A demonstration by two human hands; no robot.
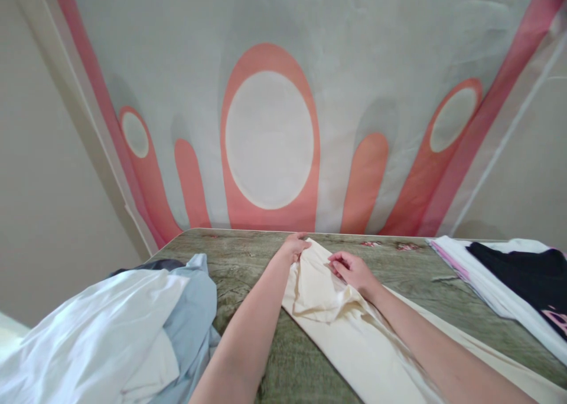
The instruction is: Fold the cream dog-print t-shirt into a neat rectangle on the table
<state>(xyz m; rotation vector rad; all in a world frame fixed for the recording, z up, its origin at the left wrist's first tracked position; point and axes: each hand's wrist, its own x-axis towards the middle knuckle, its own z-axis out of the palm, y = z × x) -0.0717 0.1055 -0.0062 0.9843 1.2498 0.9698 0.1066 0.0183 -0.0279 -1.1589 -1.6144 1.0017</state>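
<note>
A cream garment [367,348] lies lengthwise on the wood-patterned tabletop, running from the far edge toward me and off to the right. At its far end, my left hand [296,246] grips the left corner between thumb and fingers. My right hand [353,272] is closed, its curled fingertips pinching the cloth a little to the right of that corner. Between the hands the fabric is folded over and wrinkled. My right forearm crosses above the garment and hides part of it. The kind of garment cannot be made out.
On the left is a loose heap of clothes, with a white garment [101,333] over a light blue one [195,315]. A flat stack at the right has a black garment [522,280] on white ones. A patterned backdrop [270,138] rises behind the table [248,253].
</note>
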